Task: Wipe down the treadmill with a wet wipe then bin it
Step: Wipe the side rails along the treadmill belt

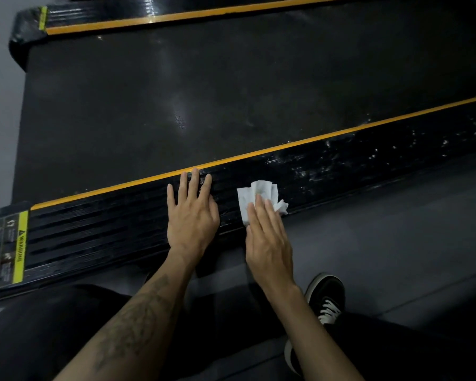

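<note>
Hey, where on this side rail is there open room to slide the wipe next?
The rail is bare to the right of the wipe, and between the left hand and the warning label. It is crowded where the right hand presses the wipe beside the left.

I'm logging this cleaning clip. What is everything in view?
Dark treadmill belt: one, black, centre.
Ribbed treadmill side rails: two, black with orange edge stripes, near and far.
Warning label: one, yellow and black, left end of near rail.
Crumpled wet wipe: one, white, on near rail.
Floor: grey.
Lace-up shoe: one, black with white laces, lower right.
Left hand: flat on near rail, empty.
Right hand: fingers pressing the wipe.
</note>
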A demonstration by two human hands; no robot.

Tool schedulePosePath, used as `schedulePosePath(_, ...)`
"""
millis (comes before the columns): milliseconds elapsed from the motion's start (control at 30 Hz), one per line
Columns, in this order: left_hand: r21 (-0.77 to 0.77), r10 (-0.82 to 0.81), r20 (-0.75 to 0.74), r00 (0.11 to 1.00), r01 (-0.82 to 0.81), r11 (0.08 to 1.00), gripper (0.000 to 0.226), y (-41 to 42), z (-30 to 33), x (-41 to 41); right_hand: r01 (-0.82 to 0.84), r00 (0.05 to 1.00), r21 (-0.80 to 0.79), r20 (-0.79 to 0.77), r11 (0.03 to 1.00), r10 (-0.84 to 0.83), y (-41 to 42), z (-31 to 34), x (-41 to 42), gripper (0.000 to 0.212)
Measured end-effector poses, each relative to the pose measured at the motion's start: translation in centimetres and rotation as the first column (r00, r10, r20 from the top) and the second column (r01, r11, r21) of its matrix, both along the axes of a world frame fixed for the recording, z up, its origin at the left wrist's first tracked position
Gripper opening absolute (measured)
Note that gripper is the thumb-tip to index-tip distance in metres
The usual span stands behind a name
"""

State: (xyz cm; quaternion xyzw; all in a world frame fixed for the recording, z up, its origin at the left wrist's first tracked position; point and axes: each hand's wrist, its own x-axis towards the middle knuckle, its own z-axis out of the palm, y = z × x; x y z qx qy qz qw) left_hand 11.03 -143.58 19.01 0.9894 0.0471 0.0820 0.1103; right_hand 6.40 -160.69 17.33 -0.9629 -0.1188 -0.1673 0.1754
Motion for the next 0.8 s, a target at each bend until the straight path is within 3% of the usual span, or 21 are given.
schedulePosePath(200,0.001,-0.002,-0.002,1.000,0.002,1.000,0.060,0.0,0.0,0.1,-0.124,0.991,0.016,0.049,0.992,0.123,-0.3,-0.1,2.0,0.054)
schedulePosePath(333,-0.004,0.012,0.013,1.000,-0.012,1.000,0.060,-0.2,0.0,0.1,-0.176,0.984,0.098,0.045,0.980,0.172,-1.2,0.1,2.7,0.042)
schedulePosePath(600,-0.003,0.016,0.003,1.000,-0.016,1.000,0.061,-0.3,0.1,0.2,-0.152,0.984,0.245,0.130,0.958,0.123,-1.4,0.7,3.4,0.017)
schedulePosePath(700,0.002,0.016,0.004,1.000,-0.016,1.000,0.061,-0.2,0.1,0.1,-0.153,0.983,0.261,0.142,0.953,0.119,-1.3,1.3,3.4,0.028)
schedulePosePath(800,0.004,0.015,0.002,1.000,-0.015,1.000,0.060,-0.3,0.1,0.1,-0.153,0.985,0.260,0.116,0.953,0.127,-1.4,1.3,3.3,0.026)
